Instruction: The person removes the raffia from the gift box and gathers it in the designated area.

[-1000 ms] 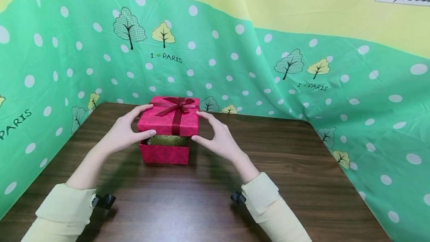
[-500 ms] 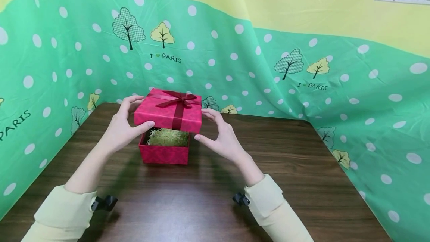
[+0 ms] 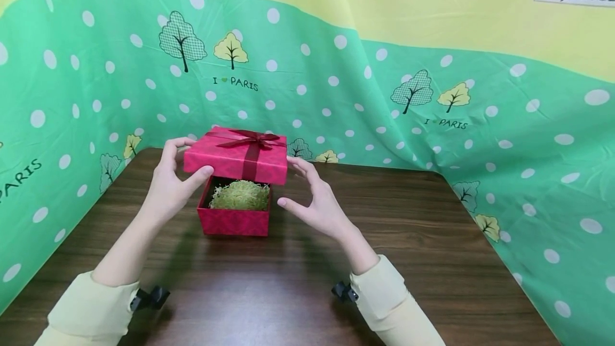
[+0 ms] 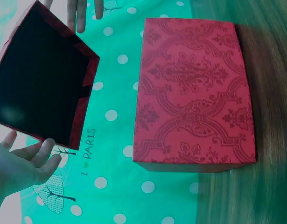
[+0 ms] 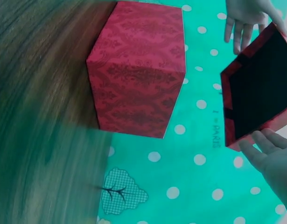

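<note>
- Since the earlier head frames: red lid (image 3: 235, 155) higher and shifted toward frame left — more green filler (image 3: 240, 195) showing.
- Left grip (image 3: 169, 188): pinching the lid's left end, thumb on its front face.
- Right grip (image 3: 321, 204): spread, fingers at lid's right side, thumb apart.
- Lid: above the red box (image 3: 234, 222), left of frame centre; box on desk (image 3: 408, 239).
</note>
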Demonstrator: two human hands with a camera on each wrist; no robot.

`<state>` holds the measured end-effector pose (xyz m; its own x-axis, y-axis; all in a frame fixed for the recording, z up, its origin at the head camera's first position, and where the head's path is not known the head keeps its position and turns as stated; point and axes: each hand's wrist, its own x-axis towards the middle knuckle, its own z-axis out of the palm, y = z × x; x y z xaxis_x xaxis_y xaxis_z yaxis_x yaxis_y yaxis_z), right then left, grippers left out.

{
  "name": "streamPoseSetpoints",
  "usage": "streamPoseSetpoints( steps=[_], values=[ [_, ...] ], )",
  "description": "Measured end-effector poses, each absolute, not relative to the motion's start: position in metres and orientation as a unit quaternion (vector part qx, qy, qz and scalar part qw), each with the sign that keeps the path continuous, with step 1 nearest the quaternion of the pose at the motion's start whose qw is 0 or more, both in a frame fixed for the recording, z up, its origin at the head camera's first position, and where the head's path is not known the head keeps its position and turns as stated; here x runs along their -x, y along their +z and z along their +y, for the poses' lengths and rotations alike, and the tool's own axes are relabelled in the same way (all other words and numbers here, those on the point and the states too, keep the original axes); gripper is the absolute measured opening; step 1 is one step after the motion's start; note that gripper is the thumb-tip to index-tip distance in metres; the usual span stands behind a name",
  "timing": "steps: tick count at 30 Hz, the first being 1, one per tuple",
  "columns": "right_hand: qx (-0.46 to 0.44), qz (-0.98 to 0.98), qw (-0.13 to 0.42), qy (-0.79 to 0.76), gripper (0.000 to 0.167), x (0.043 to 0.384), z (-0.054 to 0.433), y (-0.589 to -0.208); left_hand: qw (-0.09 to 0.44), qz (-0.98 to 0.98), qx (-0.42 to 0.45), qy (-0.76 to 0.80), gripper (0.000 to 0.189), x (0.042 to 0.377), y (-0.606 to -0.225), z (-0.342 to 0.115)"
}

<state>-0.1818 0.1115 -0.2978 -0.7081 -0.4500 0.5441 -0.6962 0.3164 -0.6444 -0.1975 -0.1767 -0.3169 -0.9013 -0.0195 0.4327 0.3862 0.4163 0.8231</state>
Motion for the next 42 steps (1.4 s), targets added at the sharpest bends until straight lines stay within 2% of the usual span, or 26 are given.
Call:
streamPoseSetpoints(
  steps=[11, 15, 22, 27, 36, 42],
  values=[
    [-0.356, -0.783, 0.172, 0.48, 0.063, 0.179, 0.106, -0.293, 0.179, -0.783, 0.158, -0.575, 0.069, 0.185, -0.314, -0.173],
    [-0.348, -0.782, 0.167, 0.49, 0.062, 0.179, 0.106, -0.292, 0.186, -0.783, 0.161, -0.571, 0.071, 0.183, -0.313, -0.175],
    [-0.334, -0.772, 0.157, 0.518, 0.067, 0.197, 0.106, -0.314, 0.195, -0.796, 0.156, -0.552, 0.075, 0.179, -0.314, -0.181],
    [-0.337, -0.746, 0.159, 0.552, 0.063, 0.2, 0.104, -0.317, 0.193, -0.814, 0.145, -0.528, 0.079, 0.175, -0.314, -0.186],
    [-0.338, -0.732, 0.197, 0.558, 0.057, 0.201, 0.1, -0.315, 0.235, -0.834, 0.168, -0.47, 0.083, 0.174, -0.315, -0.192],
    [-0.323, -0.744, 0.254, 0.527, 0.05, 0.188, 0.094, -0.298, 0.28, -0.848, 0.187, -0.41, 0.08, 0.174, -0.318, -0.197]
  ],
)
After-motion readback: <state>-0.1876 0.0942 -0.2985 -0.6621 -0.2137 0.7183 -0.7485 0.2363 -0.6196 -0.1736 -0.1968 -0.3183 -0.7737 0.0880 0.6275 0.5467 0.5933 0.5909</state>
